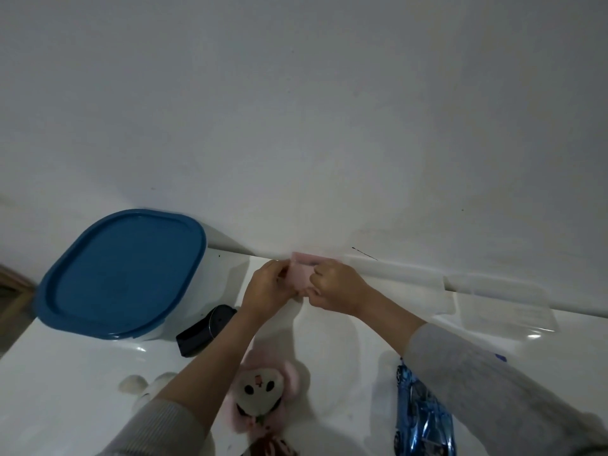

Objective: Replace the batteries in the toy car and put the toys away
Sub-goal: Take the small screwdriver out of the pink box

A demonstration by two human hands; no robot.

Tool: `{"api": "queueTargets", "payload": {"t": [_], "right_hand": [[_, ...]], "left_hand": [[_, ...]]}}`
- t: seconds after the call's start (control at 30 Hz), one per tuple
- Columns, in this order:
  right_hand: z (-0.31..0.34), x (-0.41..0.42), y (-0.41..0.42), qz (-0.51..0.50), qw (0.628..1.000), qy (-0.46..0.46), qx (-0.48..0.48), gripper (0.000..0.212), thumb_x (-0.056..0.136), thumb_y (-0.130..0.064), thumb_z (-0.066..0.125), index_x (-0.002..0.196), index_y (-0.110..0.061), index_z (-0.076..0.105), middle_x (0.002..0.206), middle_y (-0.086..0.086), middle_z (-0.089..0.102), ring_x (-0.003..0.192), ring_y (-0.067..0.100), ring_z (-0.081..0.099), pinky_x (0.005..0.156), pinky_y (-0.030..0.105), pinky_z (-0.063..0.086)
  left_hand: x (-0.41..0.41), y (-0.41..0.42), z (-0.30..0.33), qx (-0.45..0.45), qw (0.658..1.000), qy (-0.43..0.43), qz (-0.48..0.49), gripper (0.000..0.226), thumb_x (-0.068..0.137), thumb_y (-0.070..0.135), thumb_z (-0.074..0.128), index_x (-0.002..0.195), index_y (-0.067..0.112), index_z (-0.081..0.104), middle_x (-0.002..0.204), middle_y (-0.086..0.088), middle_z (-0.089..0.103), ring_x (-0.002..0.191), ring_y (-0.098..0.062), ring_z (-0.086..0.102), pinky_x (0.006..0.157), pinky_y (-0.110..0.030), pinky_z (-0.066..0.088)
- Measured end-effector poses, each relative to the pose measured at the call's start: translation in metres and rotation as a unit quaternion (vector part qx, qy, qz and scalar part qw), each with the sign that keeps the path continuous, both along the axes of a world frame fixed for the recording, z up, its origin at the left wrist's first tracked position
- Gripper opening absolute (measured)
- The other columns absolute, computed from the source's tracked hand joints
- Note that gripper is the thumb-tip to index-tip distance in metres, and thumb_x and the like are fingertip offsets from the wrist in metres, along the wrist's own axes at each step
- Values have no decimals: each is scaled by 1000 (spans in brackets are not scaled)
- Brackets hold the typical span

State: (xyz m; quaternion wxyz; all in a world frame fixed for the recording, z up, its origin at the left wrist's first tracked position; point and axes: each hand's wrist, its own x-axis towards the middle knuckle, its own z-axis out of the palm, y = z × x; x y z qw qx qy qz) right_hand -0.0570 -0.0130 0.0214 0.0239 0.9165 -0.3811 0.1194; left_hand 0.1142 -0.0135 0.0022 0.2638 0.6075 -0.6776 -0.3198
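Both hands meet near the wall at the back of the white table [65, 406]. My left hand [268, 287] and my right hand [335, 286] pinch a small pale pink packet [301, 274] between them, one on each side. What the packet contains is hidden. A shiny blue toy car [422, 419] lies on the table under my right forearm. A pink and white plush toy [261, 394] lies between my arms, and a white plush [148, 388] sits partly hidden behind my left sleeve. A black remote-like device [205, 329] rests left of my left wrist.
A storage bin with a blue lid [121, 274] stands at the back left, touching the wall. Clear plastic packaging [506, 304] lies flat at the back right. A white wall fills the upper view. The table's left edge drops to a dark floor.
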Motion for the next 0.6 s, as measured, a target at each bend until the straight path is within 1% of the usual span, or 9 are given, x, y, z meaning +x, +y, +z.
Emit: {"api": "queueTargets", "payload": {"t": [0.13,0.23,0.27,0.3,0.37,0.4,0.43,0.5,0.6], "right_hand": [[0,0,-1,21,999,-14,-29,26,45,-13,84,44,-6,59,45,7,58,84,22,73,54,23,50],[1,1,0,21,998,-6,-57,25,44,-13,83,44,-8,59,44,6,57,75,23,73,59,23,47],[1,1,-1,8,998,-14,-60,24,47,-13,82,46,-8,59,45,6,58,68,24,72,58,25,47],[1,1,-3,-12,998,-36,-56,21,52,-13,79,48,-7,59,48,7,60,58,26,68,51,28,48],[9,-1,-10,-55,993,-95,-34,17,67,-15,62,52,-7,58,49,8,58,41,28,56,34,25,42],[12,-3,-14,-64,991,-113,-35,21,71,-17,53,53,-8,57,48,7,55,38,27,51,32,24,39],[13,-6,-18,-63,990,-121,-36,23,73,-19,48,53,-9,56,47,5,53,39,26,49,32,24,39],[15,-12,-21,-64,989,-133,-28,26,78,-21,47,56,-9,56,52,5,52,45,25,49,36,29,42],[15,-21,-21,-109,983,-143,-44,29,86,-25,48,71,-8,66,67,6,54,62,23,54,49,27,44]], "left_hand": [[0,1,1,-9,1000,-11,-2,50,62,18,83,108,9,65,98,-5,68,88,-22,63,78,-37,53],[-1,2,-1,-7,1000,-14,5,49,63,18,81,109,11,65,99,-5,68,90,-23,62,78,-36,52],[-1,2,-1,-5,1000,-16,8,47,63,19,82,106,11,66,98,-5,67,90,-24,62,77,-35,51],[-1,3,-2,-4,1000,-14,12,46,62,21,83,104,10,66,97,-5,67,90,-24,62,76,-35,51],[-2,4,-1,3,1000,-1,18,53,60,28,86,104,8,65,100,-4,66,92,-22,60,81,-36,51],[-2,4,-1,7,1000,0,19,57,59,30,87,107,8,64,103,-4,65,94,-21,59,84,-36,50],[-2,4,-1,10,1000,0,17,60,60,31,87,109,9,64,105,-3,64,96,-20,58,86,-35,49],[0,5,-2,14,1000,2,12,63,61,32,87,113,9,62,110,-2,62,100,-20,57,87,-31,48],[4,7,-2,20,1000,1,-11,68,61,36,87,117,9,60,114,-3,62,106,-21,58,86,-25,45]]}}
